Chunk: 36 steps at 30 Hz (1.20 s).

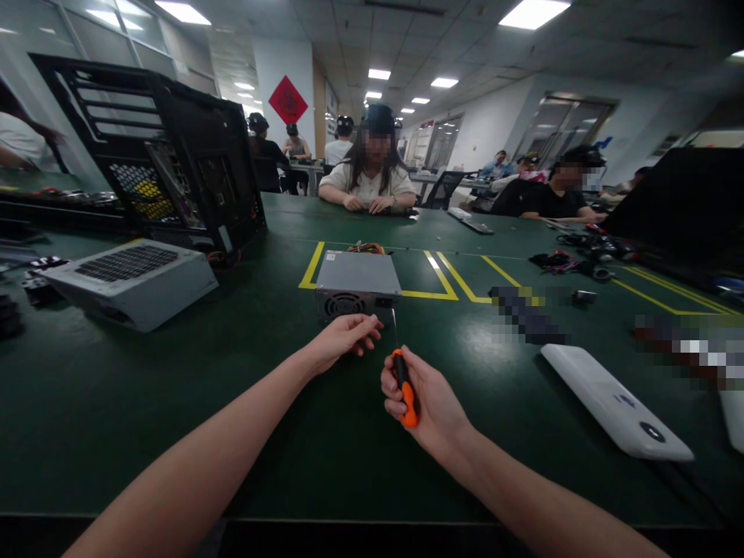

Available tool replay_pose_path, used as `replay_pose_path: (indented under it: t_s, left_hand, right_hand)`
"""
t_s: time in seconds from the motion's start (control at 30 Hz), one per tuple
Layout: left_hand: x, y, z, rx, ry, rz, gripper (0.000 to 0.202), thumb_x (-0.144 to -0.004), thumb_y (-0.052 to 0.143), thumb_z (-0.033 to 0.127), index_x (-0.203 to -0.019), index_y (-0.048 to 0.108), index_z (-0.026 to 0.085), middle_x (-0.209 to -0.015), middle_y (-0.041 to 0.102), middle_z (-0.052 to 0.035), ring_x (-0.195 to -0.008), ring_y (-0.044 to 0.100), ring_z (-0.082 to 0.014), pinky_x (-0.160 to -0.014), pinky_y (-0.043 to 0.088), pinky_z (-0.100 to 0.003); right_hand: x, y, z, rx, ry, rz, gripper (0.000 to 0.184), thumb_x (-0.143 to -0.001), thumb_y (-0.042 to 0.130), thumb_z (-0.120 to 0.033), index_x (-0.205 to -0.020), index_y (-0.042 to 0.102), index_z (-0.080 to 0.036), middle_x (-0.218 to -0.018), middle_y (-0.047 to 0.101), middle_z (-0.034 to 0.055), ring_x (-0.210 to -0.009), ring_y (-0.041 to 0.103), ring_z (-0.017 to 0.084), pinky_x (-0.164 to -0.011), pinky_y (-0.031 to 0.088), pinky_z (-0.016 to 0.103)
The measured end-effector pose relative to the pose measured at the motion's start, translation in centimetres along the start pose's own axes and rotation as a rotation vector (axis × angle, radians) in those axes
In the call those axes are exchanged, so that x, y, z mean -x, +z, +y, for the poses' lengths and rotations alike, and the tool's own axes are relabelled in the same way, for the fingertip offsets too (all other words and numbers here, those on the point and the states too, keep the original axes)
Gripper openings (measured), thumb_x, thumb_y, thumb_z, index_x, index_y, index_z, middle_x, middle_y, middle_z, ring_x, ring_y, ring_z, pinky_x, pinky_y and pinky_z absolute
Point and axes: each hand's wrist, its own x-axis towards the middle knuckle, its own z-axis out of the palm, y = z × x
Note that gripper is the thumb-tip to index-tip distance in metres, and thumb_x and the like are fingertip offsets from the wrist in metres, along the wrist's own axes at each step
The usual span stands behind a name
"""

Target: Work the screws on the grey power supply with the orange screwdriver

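A grey power supply unit (357,280) lies on the green table (291,403), its fan grille facing me. My right hand (421,399) is closed round an orange-and-black screwdriver (405,386); the thin shaft points up toward the unit's near right corner. My left hand (347,337) rests on the table just in front of the unit, its fingers curled together near the screwdriver tip. What those fingers pinch, if anything, is too small to see.
A second grey power supply (131,280) lies at the left, in front of an open black computer case (168,159). A white flat device (616,401) lies at the right. Cables (575,260) lie beyond. People sit across the table (372,174).
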Motion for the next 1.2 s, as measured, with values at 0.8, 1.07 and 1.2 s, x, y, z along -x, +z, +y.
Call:
replay_pose_path:
  t_s: [0.8, 1.07, 1.2]
  left_hand:
    - [-0.42, -0.52, 0.23, 0.481, -0.066, 0.146, 0.013, -0.071, 0.063, 0.008, -0.084, 0.063, 0.012, -0.081, 0.061, -0.0045, -0.062, 0.057, -0.0053, -0.045, 0.042, -0.009]
    - [-0.64, -0.72, 0.29, 0.592, -0.004, 0.159, 0.014, -0.073, 0.058, 0.001, -0.083, 0.062, 0.011, -0.077, 0.061, -0.0038, -0.066, 0.060, -0.0066, -0.057, 0.050, -0.012]
    - [-0.64, -0.78, 0.44, 0.602, 0.008, 0.159, 0.016, -0.073, 0.057, 0.000, -0.083, 0.062, 0.010, -0.078, 0.062, -0.0042, -0.067, 0.060, -0.0066, -0.058, 0.050, -0.013]
  right_hand:
    - [-0.11, 0.28, 0.58, 0.213, 0.088, -0.081, 0.029, -0.082, 0.042, -0.042, -0.074, 0.050, -0.015, -0.053, 0.044, -0.0015, -0.044, 0.034, 0.006, -0.040, 0.024, 0.017]
    - [0.07, 0.28, 0.50, 0.232, 0.086, -0.091, 0.030, -0.082, 0.043, -0.044, -0.075, 0.051, -0.015, -0.053, 0.044, -0.0017, -0.045, 0.035, 0.006, -0.040, 0.025, 0.017]
    - [0.09, 0.24, 0.58, 0.237, 0.081, -0.096, 0.030, -0.081, 0.043, -0.044, -0.075, 0.050, -0.015, -0.054, 0.044, -0.0017, -0.046, 0.034, 0.006, -0.040, 0.025, 0.017]
